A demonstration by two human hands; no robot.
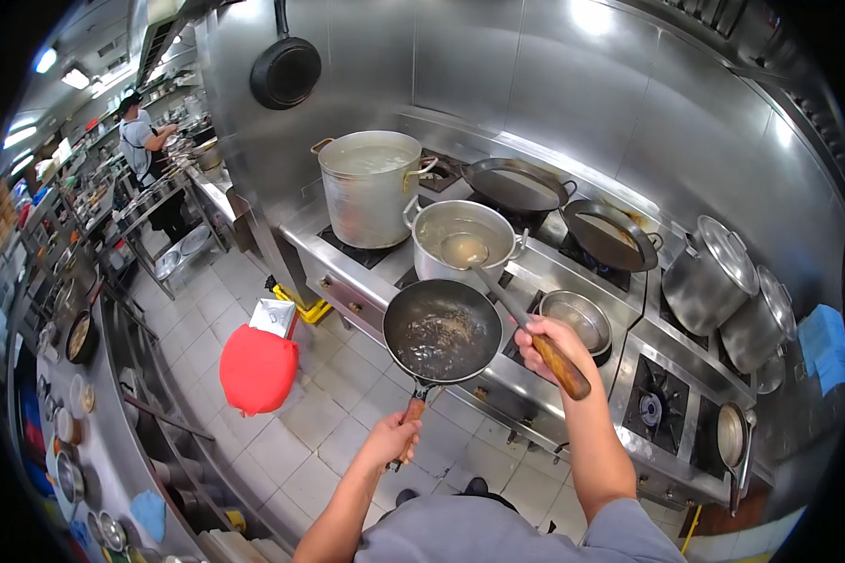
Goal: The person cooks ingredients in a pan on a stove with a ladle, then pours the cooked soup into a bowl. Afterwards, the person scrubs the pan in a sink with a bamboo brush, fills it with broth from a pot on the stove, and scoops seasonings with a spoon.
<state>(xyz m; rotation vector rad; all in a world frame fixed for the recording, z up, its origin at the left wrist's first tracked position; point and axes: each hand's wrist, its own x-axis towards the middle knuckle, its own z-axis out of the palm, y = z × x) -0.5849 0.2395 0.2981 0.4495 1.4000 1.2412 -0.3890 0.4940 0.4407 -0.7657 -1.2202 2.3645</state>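
Note:
My left hand (391,439) is closed around the wooden handle of a black frying pan (413,328), held in front of the stove. Dark liquid with brownish bits lies in the pan. In my right hand (552,345) is the wooden handle of a metal ladle (466,250). The ladle's bowl dips into a two-handled pot (425,266) of cloudy liquid. A shallow metal pan (576,324) sits on the stove beside my right hand.
A tall stockpot (361,202) full of liquid stands at the stove's left. Two dark pans (514,188) are at the back, lidded pots (709,286) to the right. A red-covered bin (258,371) is on the floor. A co-worker (143,141) stands far left.

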